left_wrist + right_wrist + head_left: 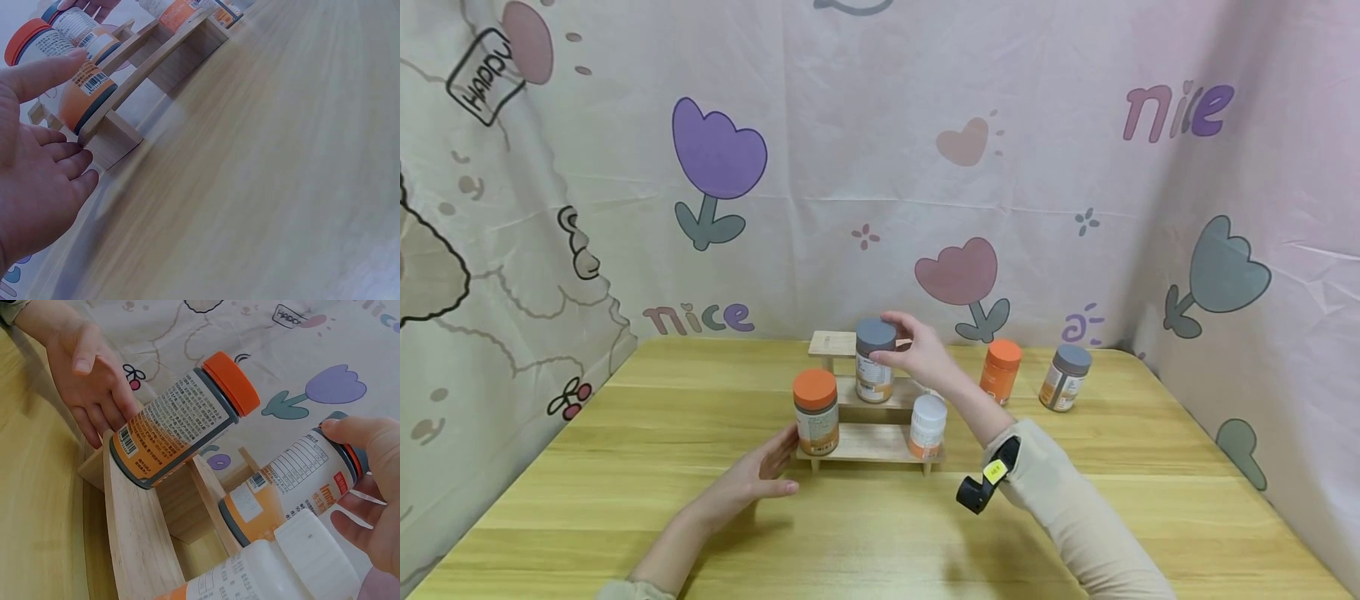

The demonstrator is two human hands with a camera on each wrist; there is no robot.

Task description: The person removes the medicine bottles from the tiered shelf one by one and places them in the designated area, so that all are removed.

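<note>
My right hand [919, 354] grips a grey-lidded supplement bottle [875, 367] near its lid, over the middle step of a small wooden tiered stand [872, 442]. In the right wrist view that bottle [275, 487] appears to stand on the step, thumb and fingers around the lid. An orange-lidded bottle [816, 421] is at the left end of the bottom step. Beside it, my left hand [748, 479] has its palm facing in and fingers extended, near the stand's left end [112, 140]. A white bottle [928, 425] occupies the bottom step's right end.
On the table [1075, 500], right of the stand, are an all-orange bottle [1000, 375] and another grey-lidded bottle [1064, 379]. A printed cloth [850, 167] hangs behind the table. My right wrist carries a small black camera [988, 477].
</note>
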